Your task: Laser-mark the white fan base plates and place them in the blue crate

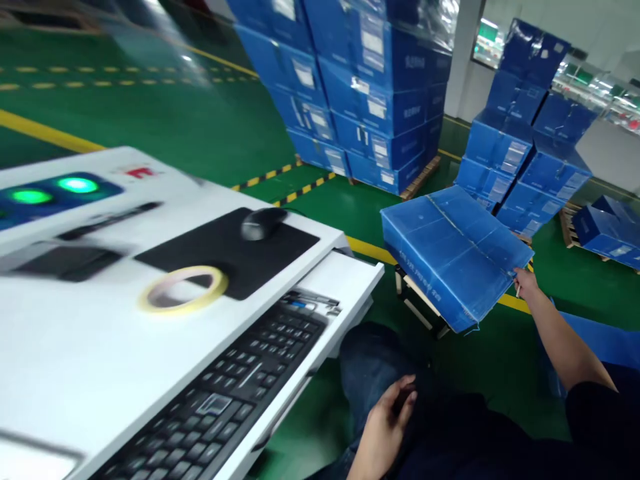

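My right hand [527, 283] reaches out to the near right edge of a blue cardboard box [455, 253], its fingers closed. A small pale, stick-like piece shows under the fingers; its kind is too small to tell. The box lies tilted in view on a low stand [417, 310], with a strap across its top. Over my lap, my left hand [387, 427] hangs with its fingers loosely curled and apart, holding nothing. Beside it is a white desk [115, 360] with a black keyboard [215, 400] on a pulled-out tray.
On the desk lie a tape roll [183, 290], a mouse [263, 223] on a black mouse pad [225, 253], and a panel with green lights [55, 192]. Stacked blue boxes [370, 100] stand on pallets behind. Another blue box [600, 337] is at the right.
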Tool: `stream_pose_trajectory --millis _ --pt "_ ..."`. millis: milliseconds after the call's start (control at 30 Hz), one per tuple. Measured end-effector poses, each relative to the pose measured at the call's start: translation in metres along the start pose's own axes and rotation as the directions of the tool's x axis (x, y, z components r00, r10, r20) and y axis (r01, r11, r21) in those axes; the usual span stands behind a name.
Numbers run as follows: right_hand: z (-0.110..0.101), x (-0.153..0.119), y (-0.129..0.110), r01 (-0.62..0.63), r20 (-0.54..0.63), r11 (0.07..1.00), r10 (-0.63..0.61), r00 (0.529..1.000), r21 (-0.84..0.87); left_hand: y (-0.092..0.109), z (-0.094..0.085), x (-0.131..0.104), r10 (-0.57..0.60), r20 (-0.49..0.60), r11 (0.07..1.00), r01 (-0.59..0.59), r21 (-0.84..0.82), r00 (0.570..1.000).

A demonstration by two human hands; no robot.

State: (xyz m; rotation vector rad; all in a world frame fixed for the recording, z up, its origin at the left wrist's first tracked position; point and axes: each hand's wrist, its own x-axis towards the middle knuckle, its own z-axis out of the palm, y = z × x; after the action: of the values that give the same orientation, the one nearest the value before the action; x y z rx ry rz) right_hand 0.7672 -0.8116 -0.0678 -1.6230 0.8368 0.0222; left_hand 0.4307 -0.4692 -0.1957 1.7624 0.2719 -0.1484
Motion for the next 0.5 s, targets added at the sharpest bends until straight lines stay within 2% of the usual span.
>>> stream_pose_trajectory --millis 67,167,267,333,400,500 --pt "0.012 -0.027 0.004 0.083 0.018 0.996 -0.084 0.996 0.043 0.016 -0.002 0.004 0.007 0.015 1.0 -0.007 -0.008 1.0" --pt "0.038 -0.08 0.019 0.127 0.212 0.983 -0.153 0.965 0.132 0.043 0.001 0.017 0.036 0.051 0.999 -0.034 -0.033 0.998" --pt "0.067 -0.139 0.038 0.113 0.474 0.971 -0.203 0.857 0.211 0.077 0.011 0.038 0.107 0.057 0.985 -0.098 -0.141 0.993" --pt "0.085 -0.169 0.045 0.121 0.586 0.96 -0.25 0.771 0.251 0.103 0.018 0.054 0.175 0.04 0.961 -0.163 -0.222 0.984" --pt "0.101 -0.184 0.047 0.166 0.625 0.946 -0.31 0.717 0.279 0.128 0.021 0.072 0.23 0.046 0.939 -0.209 -0.273 0.972" --pt "0.123 -0.182 0.039 0.27 0.601 0.916 -0.399 0.692 0.298 0.16 0.014 0.105 0.263 0.061 0.945 -0.245 -0.217 0.963"
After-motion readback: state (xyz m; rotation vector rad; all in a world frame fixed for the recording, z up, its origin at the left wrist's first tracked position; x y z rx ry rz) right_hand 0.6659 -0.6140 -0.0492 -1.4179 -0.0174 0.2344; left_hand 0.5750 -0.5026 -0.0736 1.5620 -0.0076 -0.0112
